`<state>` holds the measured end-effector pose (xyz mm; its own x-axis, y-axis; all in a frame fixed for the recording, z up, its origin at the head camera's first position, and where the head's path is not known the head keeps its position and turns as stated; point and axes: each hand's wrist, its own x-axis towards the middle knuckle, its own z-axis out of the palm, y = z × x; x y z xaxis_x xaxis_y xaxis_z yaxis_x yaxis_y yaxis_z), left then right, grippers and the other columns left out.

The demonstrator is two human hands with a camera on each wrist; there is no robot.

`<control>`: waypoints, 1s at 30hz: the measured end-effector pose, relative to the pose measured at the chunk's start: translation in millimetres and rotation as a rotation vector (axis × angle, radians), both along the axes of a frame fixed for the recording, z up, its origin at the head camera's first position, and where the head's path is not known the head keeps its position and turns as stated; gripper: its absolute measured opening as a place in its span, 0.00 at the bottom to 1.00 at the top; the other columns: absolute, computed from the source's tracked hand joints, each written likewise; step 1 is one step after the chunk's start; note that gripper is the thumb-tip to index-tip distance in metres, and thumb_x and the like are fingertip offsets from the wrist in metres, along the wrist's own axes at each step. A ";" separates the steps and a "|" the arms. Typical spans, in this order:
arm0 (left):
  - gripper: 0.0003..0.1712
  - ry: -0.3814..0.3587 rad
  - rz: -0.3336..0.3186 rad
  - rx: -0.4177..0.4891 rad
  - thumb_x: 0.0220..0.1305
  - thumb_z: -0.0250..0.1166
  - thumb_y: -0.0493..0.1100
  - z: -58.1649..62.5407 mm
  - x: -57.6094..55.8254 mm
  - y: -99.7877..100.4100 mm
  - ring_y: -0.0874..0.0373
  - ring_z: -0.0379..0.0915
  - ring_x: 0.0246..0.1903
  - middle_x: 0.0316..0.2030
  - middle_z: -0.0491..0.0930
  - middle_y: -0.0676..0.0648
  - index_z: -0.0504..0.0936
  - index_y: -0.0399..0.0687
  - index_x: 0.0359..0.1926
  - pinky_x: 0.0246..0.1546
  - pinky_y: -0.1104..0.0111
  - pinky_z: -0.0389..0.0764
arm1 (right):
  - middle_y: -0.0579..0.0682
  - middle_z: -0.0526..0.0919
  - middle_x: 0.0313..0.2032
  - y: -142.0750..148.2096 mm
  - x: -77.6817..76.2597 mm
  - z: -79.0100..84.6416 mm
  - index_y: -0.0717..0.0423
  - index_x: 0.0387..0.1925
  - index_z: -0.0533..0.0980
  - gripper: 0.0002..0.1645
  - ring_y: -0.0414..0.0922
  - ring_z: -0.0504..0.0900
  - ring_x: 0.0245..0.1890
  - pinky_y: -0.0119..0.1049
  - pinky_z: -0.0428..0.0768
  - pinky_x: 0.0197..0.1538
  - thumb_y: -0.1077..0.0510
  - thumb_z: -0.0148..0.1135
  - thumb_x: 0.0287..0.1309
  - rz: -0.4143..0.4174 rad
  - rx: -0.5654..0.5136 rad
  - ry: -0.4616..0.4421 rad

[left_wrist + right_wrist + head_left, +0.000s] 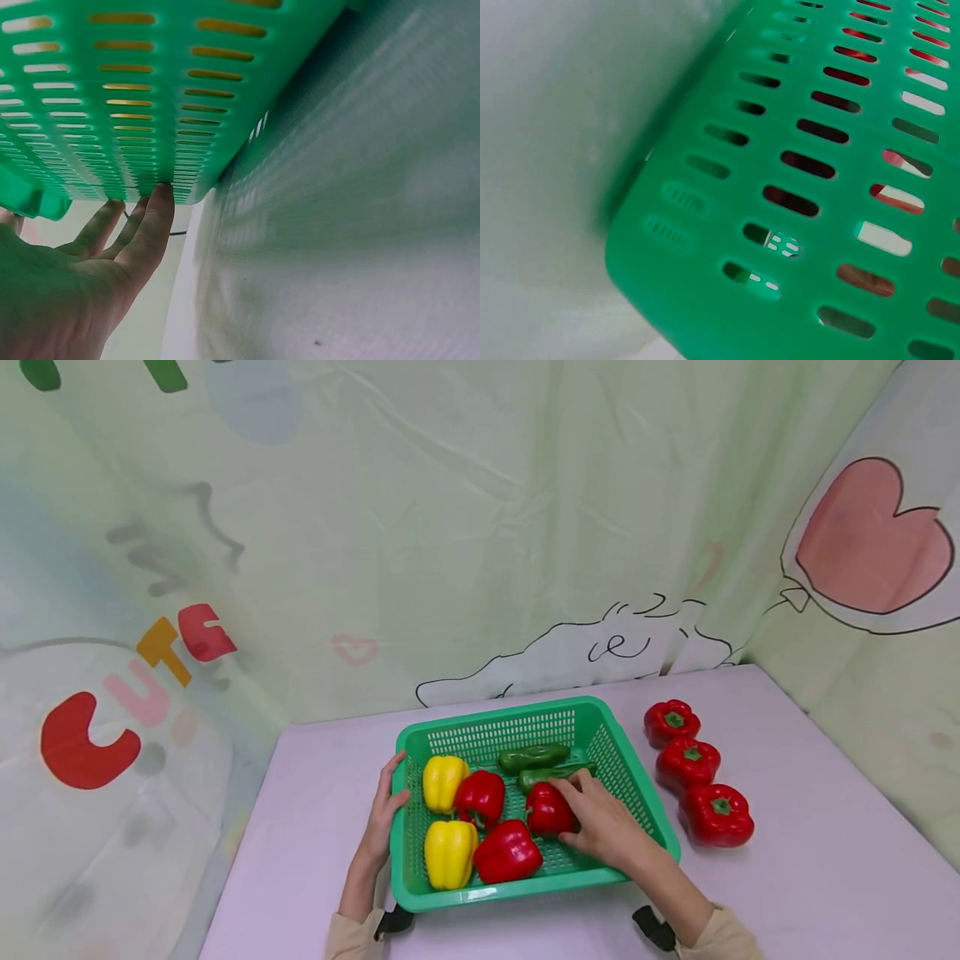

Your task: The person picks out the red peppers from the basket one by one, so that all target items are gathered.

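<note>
A green plastic basket [525, 893] stands on the table, slightly turned. My left hand [381, 814] holds its left rim, thumb on top and fingers along the outer wall; in the left wrist view those fingers [154, 225] touch the slotted side. Inside the basket, my right hand [603, 822] grips a red bell pepper [546, 810] between thumb and fingers. Beside it lie a second red bell pepper [480, 799] and a third [508, 853]. Two yellow bell peppers, one back [444, 783] and one front [450, 855], sit at the left. The basket wall hides my right hand's fingers in the right wrist view.
Two long green peppers, one behind [534, 757] and one in front [551, 775], lie toward the basket's back. Right of the basket, three red bell peppers stand in a row: back [671, 722], middle [687, 762], front [717, 816]. A printed curtain [450, 527] rises behind the table [300, 827].
</note>
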<state>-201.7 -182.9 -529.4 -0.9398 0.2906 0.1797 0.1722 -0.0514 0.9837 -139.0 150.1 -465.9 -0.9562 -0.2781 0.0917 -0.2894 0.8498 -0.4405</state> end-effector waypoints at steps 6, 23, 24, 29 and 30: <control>0.31 -0.008 -0.001 0.004 0.76 0.41 0.42 0.1 -0.9 0.7 0.39 0.52 0.68 0.75 0.47 0.40 0.47 0.53 0.76 0.63 0.46 0.64 | 0.56 0.74 0.51 -0.1 -2.2 -0.1 0.58 0.63 0.72 0.45 0.54 0.72 0.52 0.53 0.81 0.46 0.62 0.81 0.39 0.002 -0.006 -0.067; 0.31 0.001 0.010 -0.003 0.76 0.42 0.43 -1.3 1.1 -0.5 0.39 0.52 0.68 0.75 0.47 0.40 0.48 0.53 0.76 0.63 0.46 0.63 | 0.53 0.77 0.45 -0.2 -0.9 -0.5 0.57 0.63 0.68 0.50 0.50 0.75 0.46 0.51 0.82 0.42 0.50 0.82 0.38 -0.009 -0.019 -0.062; 0.31 0.000 0.010 -0.004 0.76 0.42 0.43 -1.2 0.9 -0.4 0.39 0.52 0.68 0.75 0.47 0.40 0.48 0.53 0.76 0.63 0.45 0.63 | 0.53 0.76 0.45 0.3 -0.6 -0.7 0.57 0.64 0.68 0.50 0.50 0.75 0.46 0.50 0.82 0.41 0.49 0.82 0.38 -0.008 -0.015 -0.054; 0.31 -0.002 0.006 -0.008 0.76 0.41 0.43 -0.4 0.2 0.2 0.39 0.52 0.68 0.75 0.46 0.41 0.48 0.54 0.76 0.63 0.45 0.63 | 0.51 0.74 0.42 1.4 0.7 -0.2 0.54 0.64 0.71 0.47 0.49 0.75 0.44 0.47 0.81 0.39 0.48 0.81 0.40 -0.005 -0.015 -0.026; 0.31 -0.003 0.006 -0.010 0.76 0.41 0.43 -0.1 0.3 0.2 0.40 0.52 0.68 0.75 0.46 0.41 0.48 0.54 0.76 0.63 0.46 0.63 | 0.51 0.74 0.43 1.3 0.8 -0.1 0.54 0.63 0.71 0.47 0.49 0.75 0.44 0.47 0.81 0.39 0.48 0.81 0.41 -0.006 -0.022 -0.025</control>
<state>-201.4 -182.6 -529.5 -0.9422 0.2864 0.1736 0.1691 -0.0407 0.9848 -138.3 151.3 -466.0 -0.9600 -0.2702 0.0738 -0.2727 0.8416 -0.4661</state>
